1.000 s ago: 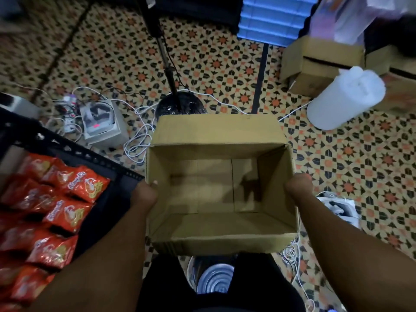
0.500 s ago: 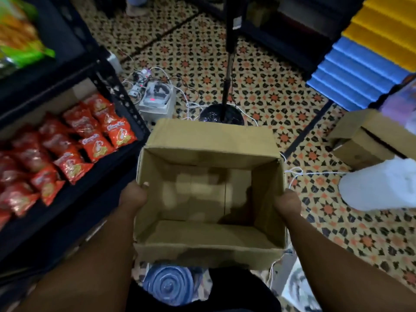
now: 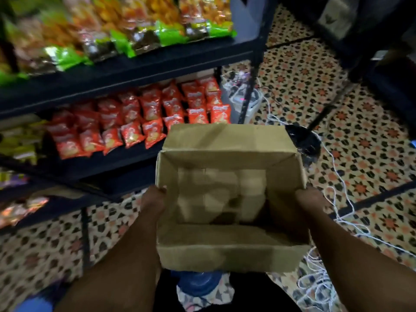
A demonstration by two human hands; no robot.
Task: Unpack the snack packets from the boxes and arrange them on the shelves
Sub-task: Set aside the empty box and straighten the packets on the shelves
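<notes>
Both forearms reach forward from the bottom of the view, and the cardboard box [image 3: 229, 199] is held between them above the patterned floor [image 3: 337, 91]. The left hand [image 3: 154, 199] has its grip clasped on the box's left wall, the right hand [image 3: 311, 202] on the right wall. The box opens upward, flaps spread, its interior showing no packets. Red snack packets [image 3: 139, 122] lie in rows on the dark shelf [image 3: 126, 70] just left; their print is too blurred to read.

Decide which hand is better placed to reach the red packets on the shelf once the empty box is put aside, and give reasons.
Left. The left hand grips the cardboard box on the side nearest the red packets; the right hand holds the far side, toward open floor.
</notes>
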